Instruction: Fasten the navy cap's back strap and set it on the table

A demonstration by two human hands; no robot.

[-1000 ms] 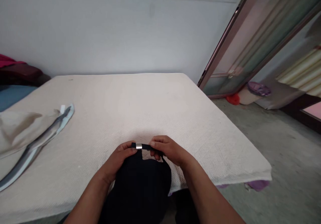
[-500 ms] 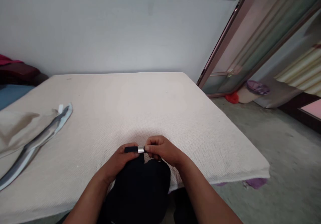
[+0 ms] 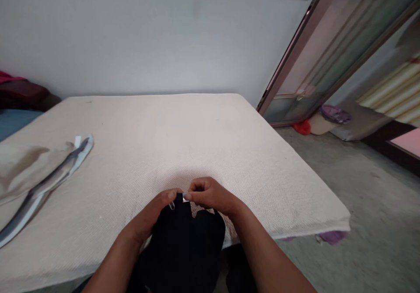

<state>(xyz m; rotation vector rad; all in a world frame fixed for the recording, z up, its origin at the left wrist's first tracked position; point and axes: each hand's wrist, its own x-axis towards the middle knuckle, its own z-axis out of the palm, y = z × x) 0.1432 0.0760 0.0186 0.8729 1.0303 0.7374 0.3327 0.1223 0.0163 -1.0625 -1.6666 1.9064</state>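
A black fabric cap [image 3: 190, 249] hangs over the near edge of the bed, low in the view. At its top is a short black strap [image 3: 179, 197] with a small silvery buckle [image 3: 185, 198]. My left hand [image 3: 159, 207] is closed on the strap's left part, thumb on top. A small shiny loop [image 3: 172, 205] shows under that thumb. My right hand [image 3: 210, 194] pinches the strap's right end at the buckle, fingers curled. The fingertips partly hide the buckle and strap end.
A pale textured cover lies on the bed [image 3: 183, 126]. To the left is a beige bag [image 3: 29, 166] with a grey and white curved edge. A white wall [image 3: 157, 43] stands behind. On the floor at right are a bin [image 3: 323, 122] and a red bag [image 3: 302, 128].
The strap has turned in my fingers, and less of the buckle's silvery face shows. My left thumb has moved up onto the strap, and a small shiny loop has come into sight.
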